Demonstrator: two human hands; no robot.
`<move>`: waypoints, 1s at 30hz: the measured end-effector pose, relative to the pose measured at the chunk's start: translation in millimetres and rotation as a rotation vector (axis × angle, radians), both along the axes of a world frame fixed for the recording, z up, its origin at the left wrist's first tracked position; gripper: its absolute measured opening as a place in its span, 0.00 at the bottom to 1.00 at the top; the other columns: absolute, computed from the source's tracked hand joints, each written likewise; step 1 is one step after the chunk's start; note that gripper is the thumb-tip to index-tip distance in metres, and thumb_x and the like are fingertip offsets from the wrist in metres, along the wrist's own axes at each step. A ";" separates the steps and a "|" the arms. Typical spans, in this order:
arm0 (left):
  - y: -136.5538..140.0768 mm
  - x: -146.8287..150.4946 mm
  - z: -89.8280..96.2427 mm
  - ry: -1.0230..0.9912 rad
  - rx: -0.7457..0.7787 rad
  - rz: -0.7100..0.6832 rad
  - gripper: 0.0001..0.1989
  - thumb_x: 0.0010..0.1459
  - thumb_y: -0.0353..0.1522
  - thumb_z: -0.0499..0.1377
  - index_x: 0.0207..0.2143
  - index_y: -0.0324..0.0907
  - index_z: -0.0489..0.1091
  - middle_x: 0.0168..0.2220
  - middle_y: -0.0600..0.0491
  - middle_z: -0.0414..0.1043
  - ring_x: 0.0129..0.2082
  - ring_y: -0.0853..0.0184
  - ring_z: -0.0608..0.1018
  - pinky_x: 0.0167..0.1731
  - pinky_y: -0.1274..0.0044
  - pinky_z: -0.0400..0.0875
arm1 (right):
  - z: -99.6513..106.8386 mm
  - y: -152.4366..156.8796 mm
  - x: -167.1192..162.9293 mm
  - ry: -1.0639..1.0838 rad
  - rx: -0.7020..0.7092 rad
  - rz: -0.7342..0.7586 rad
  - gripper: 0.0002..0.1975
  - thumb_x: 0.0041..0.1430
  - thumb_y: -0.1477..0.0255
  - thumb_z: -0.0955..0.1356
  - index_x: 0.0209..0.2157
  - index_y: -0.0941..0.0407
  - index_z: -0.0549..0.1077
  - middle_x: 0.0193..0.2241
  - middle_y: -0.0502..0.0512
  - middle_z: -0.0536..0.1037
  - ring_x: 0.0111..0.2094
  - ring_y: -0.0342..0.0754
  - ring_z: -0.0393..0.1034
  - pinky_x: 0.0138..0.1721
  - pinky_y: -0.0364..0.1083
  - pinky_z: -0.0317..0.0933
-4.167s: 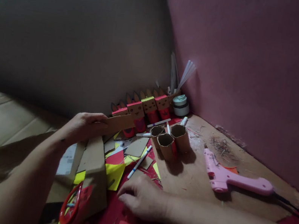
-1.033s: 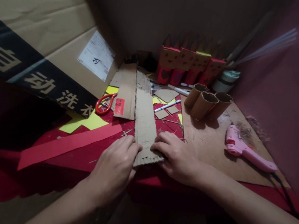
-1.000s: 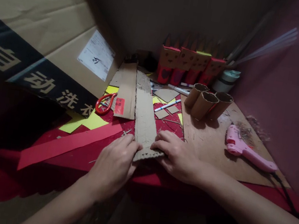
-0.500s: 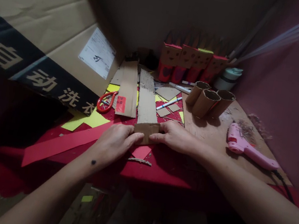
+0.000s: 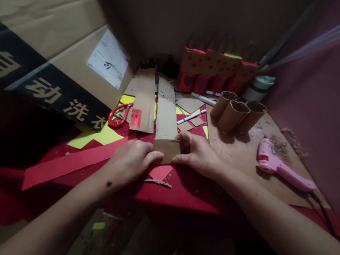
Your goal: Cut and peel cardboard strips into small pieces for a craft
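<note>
A small brown cardboard piece [image 5: 166,150] lies between my two hands near the table's front edge. My left hand [image 5: 132,160] pinches its left end, thumb on top. At its right end my right hand [image 5: 196,153] grips it, with thumb and curled fingers at the side. Just behind it stretches a long grey cardboard strip [image 5: 166,114] with a rough, peeled far end; I cannot tell whether the two are joined. Under my left hand runs a red paper strip [image 5: 65,166]. A small pink-red paper piece [image 5: 160,172] and a torn cardboard sliver [image 5: 158,182] lie in front.
Red-handled scissors [image 5: 119,114] and a brown cardboard strip [image 5: 144,101] lie left. Three cardboard tubes [image 5: 233,116] and a pink glue gun [image 5: 281,165] rest on a board [image 5: 292,191] at right. Several decorated figures [image 5: 192,68] stand behind. A large carton [image 5: 63,40] leans in from the left.
The small cardboard piece has tilted and its face looks lighter. My right fingers have shifted slightly at its right end. The whole view has moved a little.
</note>
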State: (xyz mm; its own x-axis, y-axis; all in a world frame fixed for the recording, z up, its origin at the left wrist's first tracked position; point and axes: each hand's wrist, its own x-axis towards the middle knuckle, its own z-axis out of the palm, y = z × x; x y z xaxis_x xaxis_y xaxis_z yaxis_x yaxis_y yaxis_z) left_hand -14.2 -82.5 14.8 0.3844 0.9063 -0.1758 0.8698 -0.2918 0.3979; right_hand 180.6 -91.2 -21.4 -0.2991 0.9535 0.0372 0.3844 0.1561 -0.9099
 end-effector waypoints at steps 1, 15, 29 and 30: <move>-1.2 -0.6 -0.1 -0.010 0.003 -0.002 0.18 0.56 0.44 0.51 0.19 0.43 0.63 0.17 0.55 0.63 0.20 0.67 0.66 0.22 0.76 0.51 | 0.6 -0.2 -0.1 -0.016 0.005 -0.005 0.16 0.44 0.77 0.72 0.33 0.54 0.64 0.27 0.47 0.69 0.29 0.43 0.64 0.29 0.43 0.58; -1.9 6.4 -0.4 0.226 0.114 -0.024 0.18 0.58 0.42 0.49 0.24 0.41 0.69 0.24 0.47 0.71 0.25 0.62 0.70 0.24 0.74 0.50 | 18.8 -5.6 -4.4 -0.235 0.029 -0.013 0.12 0.43 0.80 0.72 0.29 0.55 0.66 0.27 0.49 0.71 0.30 0.45 0.65 0.29 0.43 0.58; 4.2 2.1 0.2 0.226 0.091 -0.105 0.18 0.59 0.43 0.50 0.25 0.41 0.69 0.21 0.49 0.70 0.22 0.63 0.70 0.22 0.74 0.51 | 24.5 -4.7 -12.2 -0.432 0.145 -0.070 0.11 0.52 0.76 0.70 0.39 0.55 0.68 0.30 0.52 0.74 0.32 0.47 0.67 0.32 0.44 0.56; 4.7 1.7 -0.2 0.230 0.101 -0.104 0.18 0.58 0.44 0.50 0.26 0.41 0.68 0.22 0.49 0.70 0.23 0.62 0.71 0.22 0.74 0.52 | 24.7 -3.5 -12.0 -0.462 0.138 -0.067 0.11 0.52 0.75 0.70 0.37 0.55 0.68 0.30 0.51 0.74 0.32 0.47 0.67 0.32 0.44 0.55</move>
State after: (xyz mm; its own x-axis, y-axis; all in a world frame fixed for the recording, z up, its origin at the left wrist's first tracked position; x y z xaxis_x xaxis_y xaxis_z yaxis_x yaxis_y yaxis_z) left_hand -12.5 -77.8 14.6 0.4369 0.8813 -0.1801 0.8972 -0.4126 0.1575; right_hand 168.6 -94.7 3.3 -0.2519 0.9668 0.0424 0.7564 0.2240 -0.6146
